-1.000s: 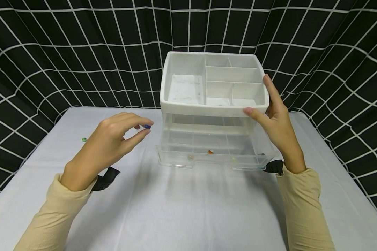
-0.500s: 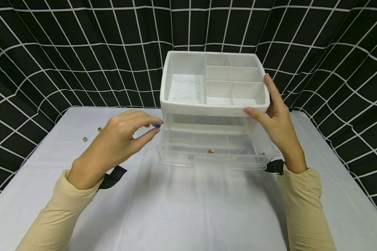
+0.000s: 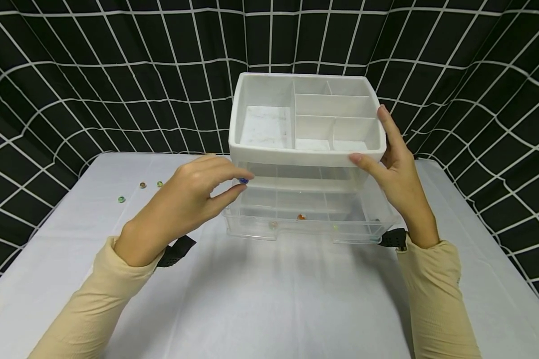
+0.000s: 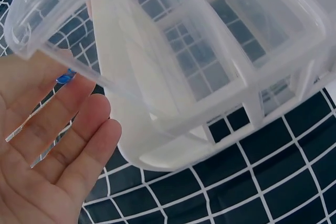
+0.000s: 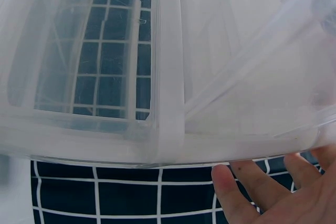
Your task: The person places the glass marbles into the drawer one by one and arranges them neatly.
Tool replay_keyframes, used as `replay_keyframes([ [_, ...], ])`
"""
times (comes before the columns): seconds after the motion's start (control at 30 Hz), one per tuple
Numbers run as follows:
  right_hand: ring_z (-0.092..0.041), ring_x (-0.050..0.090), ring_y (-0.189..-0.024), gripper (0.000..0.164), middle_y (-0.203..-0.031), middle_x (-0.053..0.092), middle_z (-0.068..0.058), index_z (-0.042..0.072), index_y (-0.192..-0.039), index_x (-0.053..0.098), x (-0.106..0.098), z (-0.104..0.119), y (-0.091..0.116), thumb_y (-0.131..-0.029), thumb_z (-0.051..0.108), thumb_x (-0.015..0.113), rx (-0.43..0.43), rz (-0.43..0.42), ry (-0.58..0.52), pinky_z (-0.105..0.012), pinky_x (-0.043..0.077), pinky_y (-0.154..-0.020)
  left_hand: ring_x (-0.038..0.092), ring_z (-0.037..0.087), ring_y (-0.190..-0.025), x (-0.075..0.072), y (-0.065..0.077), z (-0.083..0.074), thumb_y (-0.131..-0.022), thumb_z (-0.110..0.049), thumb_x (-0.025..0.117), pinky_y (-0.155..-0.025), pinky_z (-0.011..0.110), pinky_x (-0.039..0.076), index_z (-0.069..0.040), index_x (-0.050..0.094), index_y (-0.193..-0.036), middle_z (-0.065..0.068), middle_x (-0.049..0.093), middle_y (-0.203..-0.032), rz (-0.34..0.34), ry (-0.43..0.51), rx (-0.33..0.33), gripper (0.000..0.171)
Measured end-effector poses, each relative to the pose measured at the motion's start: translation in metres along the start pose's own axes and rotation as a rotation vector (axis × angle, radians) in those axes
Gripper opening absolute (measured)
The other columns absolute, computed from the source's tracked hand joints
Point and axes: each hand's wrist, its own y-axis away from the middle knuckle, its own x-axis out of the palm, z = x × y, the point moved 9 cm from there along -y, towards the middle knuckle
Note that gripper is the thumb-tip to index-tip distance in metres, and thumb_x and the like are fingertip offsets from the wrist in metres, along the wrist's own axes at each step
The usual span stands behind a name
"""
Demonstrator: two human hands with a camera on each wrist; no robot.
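Observation:
My left hand (image 3: 186, 192) pinches a small blue marble (image 3: 243, 180) between thumb and fingertips, over the left side of a pulled-out clear drawer (image 3: 251, 230). The left wrist view shows the marble (image 4: 65, 77) at the fingertips, beside the clear plastic. The drawer belongs to a white desktop organizer (image 3: 305, 157) with a divided top tray. Inside the drawer lie an orange marble (image 3: 301, 217), a pale clear marble (image 3: 273, 225) and a faint yellowish one (image 3: 335, 227). My right hand (image 3: 397, 169) grips the organizer's right front corner, thumb on the front rim.
Left of the organizer, a green marble (image 3: 121, 199), a brownish marble (image 3: 142, 185) and a yellow-green marble (image 3: 159, 184) lie on the white tablecloth (image 3: 269, 299). A black cloth with a white grid (image 3: 161, 75) hangs behind and at both sides.
My left hand has moved right with the blue marble, from beside the organizer to over the drawer's left side. It has uncovered two marbles on the table. The right hand stays in place.

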Motion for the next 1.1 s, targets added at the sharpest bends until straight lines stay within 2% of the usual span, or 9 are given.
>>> replay_keyframes([
  [0.5,-0.015,0.053,-0.118,0.086,-0.161,0.031,-0.004,0.030,-0.158,0.020,0.001,-0.002,0.000,-0.091,0.005,0.069,0.006,0.004,0.018,-0.011,0.048,-0.089,0.069,0.018,-0.090,0.020,-0.011,-0.009,-0.084,0.004,0.073,-0.083,0.027,0.056,-0.001,0.074,-0.103,0.005,0.075,-0.097,0.055,0.045,0.035,0.020],
  [0.67,-0.015,0.053,-0.118,0.086,-0.161,0.031,-0.004,0.030,-0.158,0.020,0.000,-0.001,0.000,-0.091,0.005,0.069,-0.001,0.003,0.027,-0.011,0.047,-0.089,0.070,0.019,-0.086,0.025,-0.013,-0.009,-0.085,0.003,0.073,-0.080,0.026,0.057,-0.001,0.074,-0.103,0.006,0.075,-0.096,0.091,0.098,0.036,0.018],
  [0.93,-0.015,0.052,-0.118,0.086,-0.160,0.032,-0.004,0.029,-0.158,0.020,-0.001,0.000,0.000,-0.091,0.005,0.069,-0.004,0.001,0.033,-0.011,0.047,-0.089,0.069,0.018,-0.085,0.035,-0.017,-0.005,-0.088,-0.004,0.073,-0.078,0.027,0.056,-0.005,0.073,-0.106,0.003,0.075,-0.099,0.235,0.122,-0.043,0.018],
  [1.1,-0.015,0.052,-0.117,0.086,-0.161,0.031,-0.004,0.028,-0.158,0.020,-0.001,0.000,0.000,-0.091,0.005,0.069,-0.004,0.000,0.030,-0.011,0.047,-0.089,0.067,0.016,-0.088,0.042,-0.018,0.000,-0.088,-0.007,0.074,-0.080,0.030,0.055,-0.009,0.072,-0.105,-0.001,0.074,-0.097,0.362,0.105,-0.139,0.017],
])
